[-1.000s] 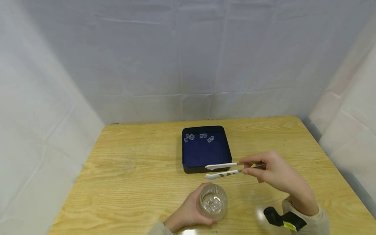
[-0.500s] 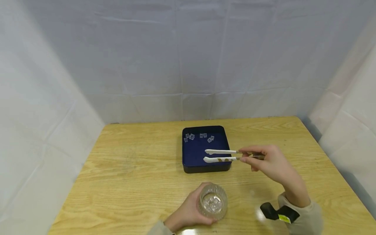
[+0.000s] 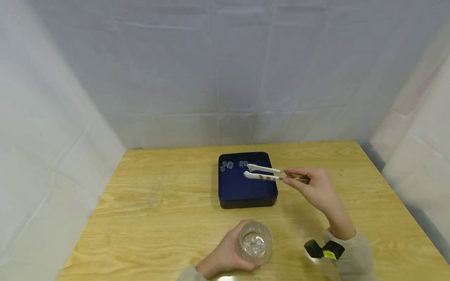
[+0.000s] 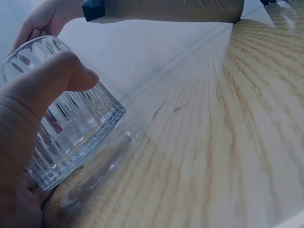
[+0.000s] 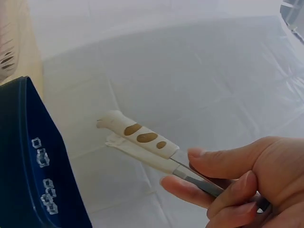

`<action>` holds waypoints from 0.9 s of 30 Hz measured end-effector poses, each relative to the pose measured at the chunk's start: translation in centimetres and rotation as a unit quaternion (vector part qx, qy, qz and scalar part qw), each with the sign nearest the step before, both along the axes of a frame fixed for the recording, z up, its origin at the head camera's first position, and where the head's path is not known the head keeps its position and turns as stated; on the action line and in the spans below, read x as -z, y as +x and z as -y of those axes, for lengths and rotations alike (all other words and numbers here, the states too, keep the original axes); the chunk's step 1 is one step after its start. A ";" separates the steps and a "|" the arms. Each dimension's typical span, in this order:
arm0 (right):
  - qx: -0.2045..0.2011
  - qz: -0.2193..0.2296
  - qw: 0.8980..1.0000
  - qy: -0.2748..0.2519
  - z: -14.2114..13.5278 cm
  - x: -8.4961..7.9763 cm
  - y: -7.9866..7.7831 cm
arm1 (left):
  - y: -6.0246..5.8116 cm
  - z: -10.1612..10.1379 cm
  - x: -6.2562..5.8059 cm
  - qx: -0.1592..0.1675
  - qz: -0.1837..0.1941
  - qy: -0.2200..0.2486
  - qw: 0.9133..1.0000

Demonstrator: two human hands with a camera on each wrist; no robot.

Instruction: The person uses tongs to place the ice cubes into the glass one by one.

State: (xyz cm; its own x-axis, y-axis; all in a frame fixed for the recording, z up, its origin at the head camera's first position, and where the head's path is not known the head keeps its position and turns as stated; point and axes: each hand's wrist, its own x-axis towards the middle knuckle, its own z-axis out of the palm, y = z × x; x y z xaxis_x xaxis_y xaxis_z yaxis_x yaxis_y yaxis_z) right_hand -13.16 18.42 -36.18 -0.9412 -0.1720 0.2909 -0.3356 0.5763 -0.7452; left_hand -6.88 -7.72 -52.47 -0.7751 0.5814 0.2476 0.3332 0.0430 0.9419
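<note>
Your left hand (image 3: pixel 228 250) curls round a clear glass (image 3: pixel 266 236); your right hand (image 3: pixel 314 188) pinches metal tongs (image 3: pixel 263 176), brown-spotted white ends (image 5: pixel 117 122) apart.
Tongs hang over a square blue tray (image 3: pixel 242 191) of clear cubes (image 3: pixel 230 165), beyond the glass; left wrist view shows its fluted side, head view its inside.

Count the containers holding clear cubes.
2: the dark blue tray, farther out, and the glass, nearer, gripped by the left hand. The white tongs in the right hand cover part of the tray's inside; some clear cubes may be hidden.
</note>
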 end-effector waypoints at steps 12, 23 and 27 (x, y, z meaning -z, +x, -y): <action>0.028 -0.026 0.999 -0.031 0.5 3.1 -2.5 | 0.0 -0.3 0.0 0.003 0.001 0.005 1.000; 0.051 -0.077 0.996 -0.015 1.9 7.2 -4.7 | 0.0 -0.1 -0.1 0.003 0.010 0.007 1.000; 0.052 -0.092 0.994 -0.012 2.6 8.0 -4.9 | 0.1 -0.2 0.0 0.003 0.006 0.011 1.000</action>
